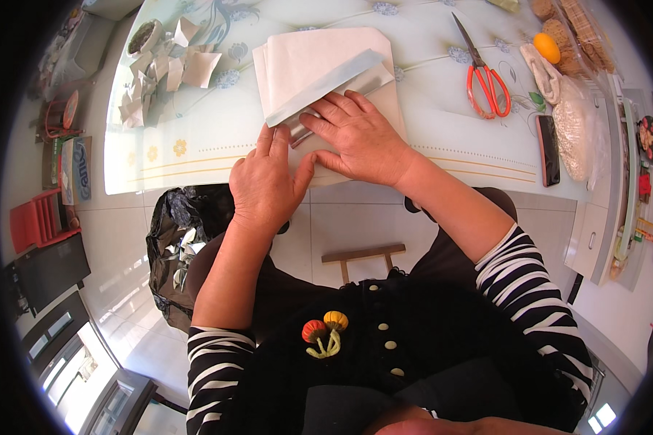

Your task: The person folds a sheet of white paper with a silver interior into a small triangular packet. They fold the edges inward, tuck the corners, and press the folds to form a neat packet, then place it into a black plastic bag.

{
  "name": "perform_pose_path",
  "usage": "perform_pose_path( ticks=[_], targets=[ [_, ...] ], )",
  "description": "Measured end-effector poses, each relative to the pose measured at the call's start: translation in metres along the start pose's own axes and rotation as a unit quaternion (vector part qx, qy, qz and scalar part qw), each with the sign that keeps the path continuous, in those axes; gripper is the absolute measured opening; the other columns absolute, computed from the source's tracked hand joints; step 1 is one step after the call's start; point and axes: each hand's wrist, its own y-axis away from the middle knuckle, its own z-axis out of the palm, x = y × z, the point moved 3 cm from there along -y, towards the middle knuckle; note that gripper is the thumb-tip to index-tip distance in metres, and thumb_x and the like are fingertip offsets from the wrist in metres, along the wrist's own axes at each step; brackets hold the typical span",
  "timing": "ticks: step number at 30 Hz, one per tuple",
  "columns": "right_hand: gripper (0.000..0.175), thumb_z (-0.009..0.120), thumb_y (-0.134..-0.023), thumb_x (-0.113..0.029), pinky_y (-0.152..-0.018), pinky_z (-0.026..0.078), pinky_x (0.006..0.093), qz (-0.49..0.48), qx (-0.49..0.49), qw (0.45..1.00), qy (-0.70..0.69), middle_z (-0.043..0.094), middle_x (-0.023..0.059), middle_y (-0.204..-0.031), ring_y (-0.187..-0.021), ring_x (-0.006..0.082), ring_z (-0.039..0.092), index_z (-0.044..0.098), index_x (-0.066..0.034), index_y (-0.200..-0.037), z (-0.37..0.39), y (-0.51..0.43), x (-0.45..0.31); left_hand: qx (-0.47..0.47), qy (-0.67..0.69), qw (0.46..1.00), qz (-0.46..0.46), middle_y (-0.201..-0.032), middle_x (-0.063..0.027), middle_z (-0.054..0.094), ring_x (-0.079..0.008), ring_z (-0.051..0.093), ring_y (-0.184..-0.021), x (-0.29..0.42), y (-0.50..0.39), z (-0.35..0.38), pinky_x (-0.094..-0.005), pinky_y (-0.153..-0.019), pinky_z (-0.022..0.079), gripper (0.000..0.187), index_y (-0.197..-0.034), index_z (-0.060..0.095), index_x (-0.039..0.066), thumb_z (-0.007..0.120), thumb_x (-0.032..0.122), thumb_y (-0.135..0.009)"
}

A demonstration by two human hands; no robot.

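Observation:
A stack of pale paper sheets (326, 60) lies near the front edge of the table, and on it a folded strip of light blue and silvery paper (326, 87) runs slantwise. My left hand (266, 179) presses its fingertips on the strip's lower left end. The fingers of my right hand (353, 136) are spread over the strip's near edge, around its middle. Both thumbs point at each other, close together, over the paper. What lies under the fingers is hidden. Scissors with red handles (488, 89) lie to the right, their blades slightly apart, touched by neither hand.
Cut paper scraps (171, 68) lie at the table's left beside a small bowl (144, 38). A phone (548, 150), a bag of pale grains (574, 130), a cloth (541, 73) and an orange fruit (547, 48) line the right side. A black plastic bag (166, 239) stands below.

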Motion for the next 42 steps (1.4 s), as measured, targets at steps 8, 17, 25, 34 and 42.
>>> perform_pose_path(
  ticks=[8, 17, 25, 34, 42],
  targets=[
    [0.062, 0.069, -0.098, -0.046, -0.125, 0.029, 0.0510, 0.000, -0.016, 1.000, -0.004, 0.049, 0.0075, -0.160, -0.151, 0.0285, 0.039, 0.059, -0.0134, -0.149, 0.000, 0.000, 0.002, -0.074, -0.087, 0.992, 0.046, -0.152, -0.0242, 0.053, -0.0364, 0.074, -0.088, 0.007, 0.003, -0.001, -0.0450, -0.074, 0.057, 0.066, -0.156, 0.048, 0.012, 0.066, 0.034, -0.096],
    [0.068, 0.067, -0.098, -0.049, -0.128, 0.026, 0.0502, 0.002, -0.033, 0.999, 0.015, 0.046, 0.0082, -0.163, -0.153, 0.0278, 0.037, 0.054, -0.0129, -0.154, 0.002, 0.004, 0.002, -0.130, -0.122, 0.982, 0.068, -0.160, -0.0346, 0.042, -0.0369, 0.074, -0.083, 0.008, 0.009, -0.004, -0.0434, -0.076, 0.057, 0.084, -0.165, 0.039, 0.016, 0.069, 0.050, -0.095],
    [0.072, 0.067, -0.098, -0.051, -0.130, 0.022, 0.0505, 0.004, -0.033, 0.999, 0.001, 0.043, 0.0091, -0.166, -0.157, 0.0280, 0.033, 0.050, -0.0140, -0.157, 0.000, 0.005, 0.002, -0.163, -0.107, 0.979, 0.065, -0.160, -0.0359, 0.040, -0.0358, 0.074, -0.078, 0.010, 0.004, -0.009, -0.0417, -0.078, 0.057, 0.099, -0.166, 0.037, 0.017, 0.077, 0.059, -0.085],
    [0.075, 0.065, -0.098, -0.055, -0.132, 0.020, 0.0493, 0.011, -0.083, 0.996, -0.003, 0.039, 0.0071, -0.169, -0.158, 0.0244, 0.032, 0.049, -0.0129, -0.158, -0.016, 0.026, 0.026, -0.158, -0.100, 0.980, 0.069, -0.162, -0.0333, 0.039, -0.0304, 0.072, -0.072, 0.008, 0.007, -0.011, -0.0412, -0.079, 0.057, 0.107, -0.165, 0.039, 0.017, 0.087, 0.053, -0.076],
    [0.072, 0.063, -0.099, -0.057, -0.132, 0.020, 0.0499, 0.042, -0.072, 0.996, 0.017, 0.040, 0.0068, -0.169, -0.158, 0.0264, 0.032, 0.049, -0.0171, -0.158, -0.026, 0.033, 0.056, -0.173, -0.108, 0.977, 0.068, -0.163, -0.0304, 0.040, -0.0322, 0.073, -0.074, 0.007, 0.007, -0.013, -0.0420, -0.079, 0.057, 0.107, -0.165, 0.038, 0.019, 0.089, 0.048, -0.076]
  ],
)
